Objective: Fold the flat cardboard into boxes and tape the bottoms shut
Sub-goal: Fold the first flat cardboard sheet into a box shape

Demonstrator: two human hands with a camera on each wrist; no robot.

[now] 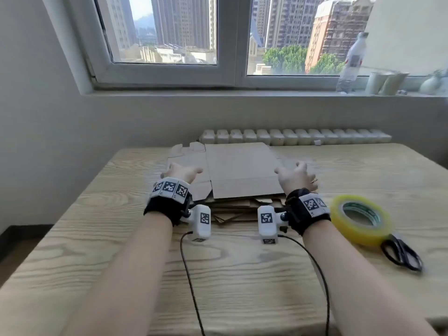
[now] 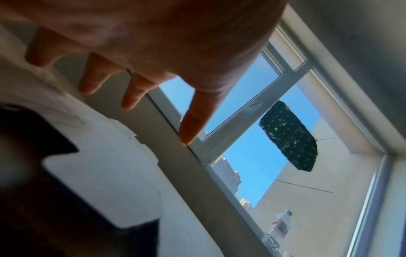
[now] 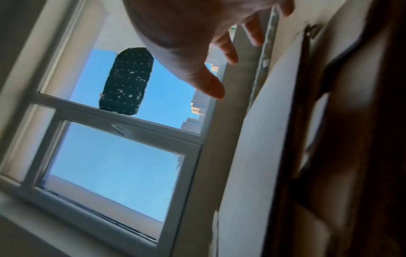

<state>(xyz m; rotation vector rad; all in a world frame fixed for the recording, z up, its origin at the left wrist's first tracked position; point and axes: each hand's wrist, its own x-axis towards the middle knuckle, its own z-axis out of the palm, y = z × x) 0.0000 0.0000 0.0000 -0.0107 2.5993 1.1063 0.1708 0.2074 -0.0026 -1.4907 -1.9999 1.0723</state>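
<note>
A stack of flat brown cardboard [image 1: 240,169] lies at the far middle of the wooden table [image 1: 97,238]. My left hand [image 1: 183,172] hovers over the stack's left side with fingers spread and relaxed [image 2: 136,93], holding nothing. Over the right side of the stack, my right hand [image 1: 294,175] is likewise spread, its fingers straight [image 3: 228,50] and empty. The pale cardboard surface [image 2: 105,173] shows just below the left hand, and its edge [image 3: 259,139] beside the right hand. A roll of yellow tape [image 1: 361,218] lies to the right of my right wrist.
Black scissors [image 1: 401,253] lie by the tape near the table's right edge. A white radiator [image 1: 295,137] runs behind the table under a window. A plastic bottle [image 1: 351,64] and cups [image 1: 385,82] stand on the sill. Cables [image 1: 191,287] trail from the wrist cameras across the table.
</note>
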